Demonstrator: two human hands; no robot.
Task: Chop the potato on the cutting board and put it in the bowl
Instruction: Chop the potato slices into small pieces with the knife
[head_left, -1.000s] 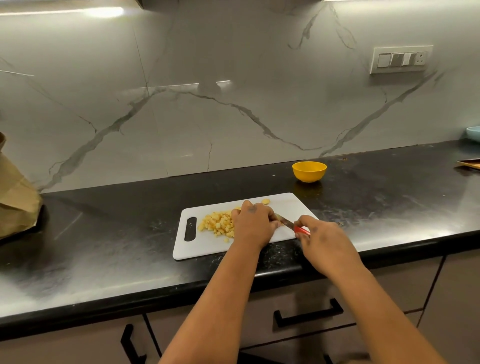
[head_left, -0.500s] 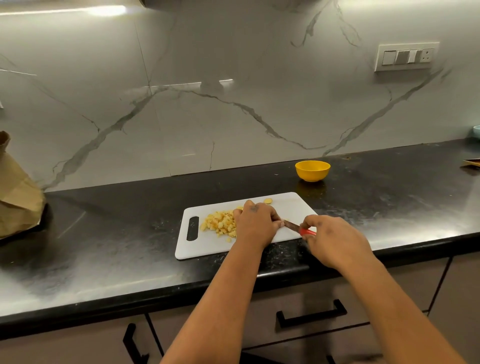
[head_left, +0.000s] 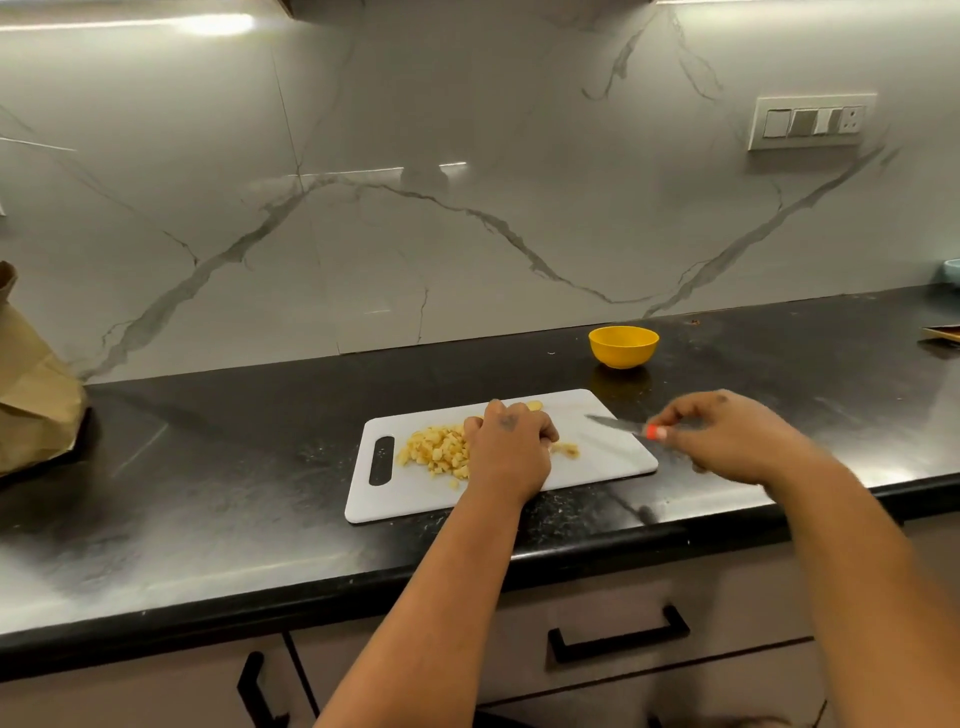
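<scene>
Chopped potato (head_left: 436, 454) left of left hand (head_left: 511, 447)

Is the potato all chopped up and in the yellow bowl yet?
Not yet. Most is chopped: a pile of potato cubes sits on the cutting board. The left hand rests on the board at the pile, and the right hand holds the knife. The yellow bowl stands apart; no potato shows in it.

It was a home kitchen: a black stone surface (head_left: 208, 467), marble-look backsplash (head_left: 415, 234), wall switch plate (head_left: 813, 122), handled drawers (head_left: 618, 636), and cutting board (head_left: 597, 467).
</scene>
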